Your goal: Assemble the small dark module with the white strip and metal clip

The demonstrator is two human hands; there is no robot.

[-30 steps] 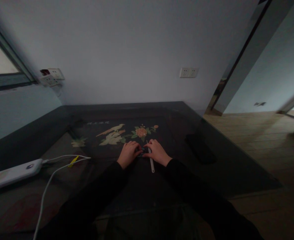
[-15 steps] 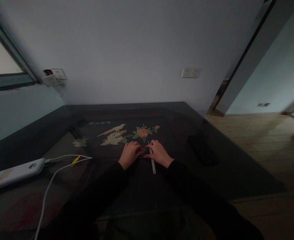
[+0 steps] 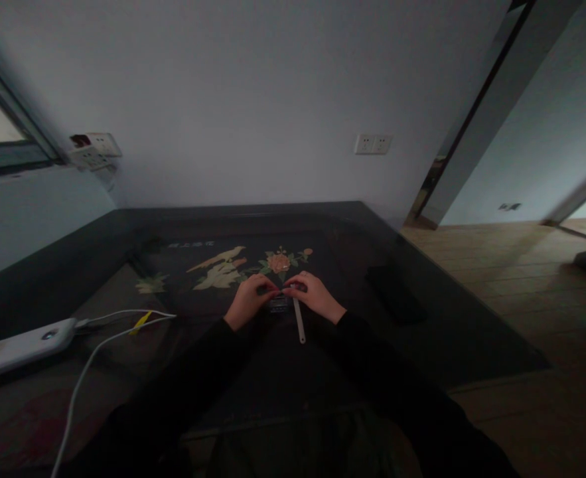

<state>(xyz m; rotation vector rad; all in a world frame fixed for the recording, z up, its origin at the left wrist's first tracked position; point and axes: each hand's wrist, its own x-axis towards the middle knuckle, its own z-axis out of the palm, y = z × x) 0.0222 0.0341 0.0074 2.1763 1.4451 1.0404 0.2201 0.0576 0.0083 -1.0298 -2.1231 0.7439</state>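
The left hand (image 3: 250,299) and right hand (image 3: 317,295) curl their fingers, grip unclear, over the small dark object's (image 3: 279,305) far edge, the pale strip (image 3: 299,322) running near-to-far beside the right.

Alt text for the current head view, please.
A person's left hand and right hand have fingertips close together at a small dark object on a dark table with a bird-and-flower design. A pale strip lies by the right hand; a white device with a cable lies far left.

Dark table (image 3: 283,385) with white device (image 3: 24,348), cable (image 3: 76,390), pale strip (image 3: 299,322), black oblong (image 3: 396,294)
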